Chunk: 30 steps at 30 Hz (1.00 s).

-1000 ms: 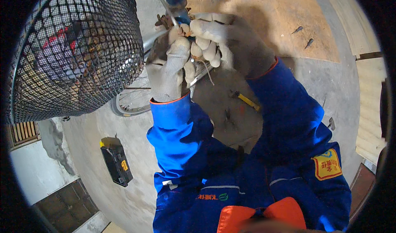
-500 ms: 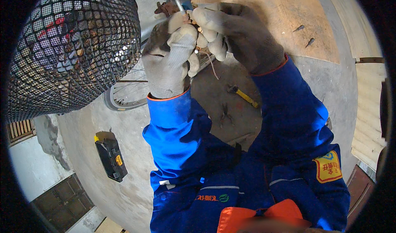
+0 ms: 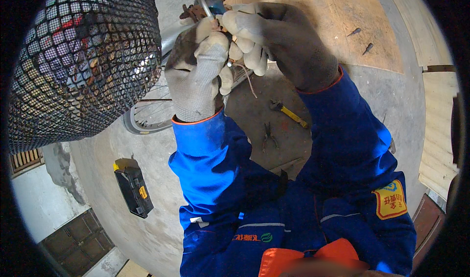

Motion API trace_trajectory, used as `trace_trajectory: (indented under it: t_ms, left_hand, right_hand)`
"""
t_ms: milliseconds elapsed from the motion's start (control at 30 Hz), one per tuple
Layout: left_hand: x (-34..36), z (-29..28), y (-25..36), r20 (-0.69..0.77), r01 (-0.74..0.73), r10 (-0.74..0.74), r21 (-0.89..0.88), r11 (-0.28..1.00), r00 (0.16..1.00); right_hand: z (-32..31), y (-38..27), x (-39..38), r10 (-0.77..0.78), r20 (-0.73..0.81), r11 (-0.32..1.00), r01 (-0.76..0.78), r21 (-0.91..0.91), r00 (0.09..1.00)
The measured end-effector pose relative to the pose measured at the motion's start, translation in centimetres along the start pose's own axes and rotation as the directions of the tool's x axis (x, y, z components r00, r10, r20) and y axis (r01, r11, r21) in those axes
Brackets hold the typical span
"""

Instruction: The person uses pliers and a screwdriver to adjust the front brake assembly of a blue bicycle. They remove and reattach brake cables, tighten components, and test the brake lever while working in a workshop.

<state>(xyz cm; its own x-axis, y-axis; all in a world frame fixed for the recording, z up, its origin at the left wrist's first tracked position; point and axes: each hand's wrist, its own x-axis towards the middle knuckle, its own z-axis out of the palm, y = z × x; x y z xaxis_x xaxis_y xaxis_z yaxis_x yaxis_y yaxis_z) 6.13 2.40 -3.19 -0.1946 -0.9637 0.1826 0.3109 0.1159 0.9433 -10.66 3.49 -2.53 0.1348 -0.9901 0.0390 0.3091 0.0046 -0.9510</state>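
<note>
My left hand, in a grey-and-white work glove, is closed around small parts at the lower end of a silver metal rod. Against it, my right hand, gloved alike, pinches at the same spot with thumb and fingers. The gloves hide most of what lies between them. A thin pinkish wire dangles below the fingers. Just beyond my left hand shows a rusty brown metal piece, beside a blue part.
A black mesh basket with mixed contents fills the upper left, above a spoked wheel. On the floor lie a yellow-handled wrench, pliers, a black toolbox and two small dark tools. A wooden board lies at the far right.
The basket, wheel and rod have shifted slightly left in the picture. Both hands stay together at the rod's end, with the left a little further left.
</note>
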Motion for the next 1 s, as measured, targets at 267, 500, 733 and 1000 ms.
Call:
trace_trajectory:
  t_ms: [267, 500, 733, 1000]
  left_hand:
    - [0.3, 0.1, -0.2, -0.016, -0.019, 0.019, 0.006, 1.000, 1.000]
    - [0.1, 0.2, -0.1, -0.044, -0.006, 0.006, 0.004, 1.000, 0.999]
    - [0.1, 0.1, 0.2, -0.021, -0.002, 0.003, 0.037, 0.999, 1.000]
    - [0.1, -0.2, 0.3, -0.031, 0.020, -0.019, 0.039, 0.999, 0.999]
  right_hand:
    - [0.1, 0.2, 0.1, -0.017, -0.023, 1.000, 0.018, 0.020, 1.000]
    - [0.0, 0.2, -0.2, 0.010, -0.014, 1.000, -0.010, 0.006, 1.000]
    - [0.6, -0.2, -0.3, 0.019, -0.065, 0.999, -0.022, -0.033, 0.998]
    - [0.5, -1.0, -0.8, -0.029, -0.024, 0.998, 0.027, -0.049, 0.999]
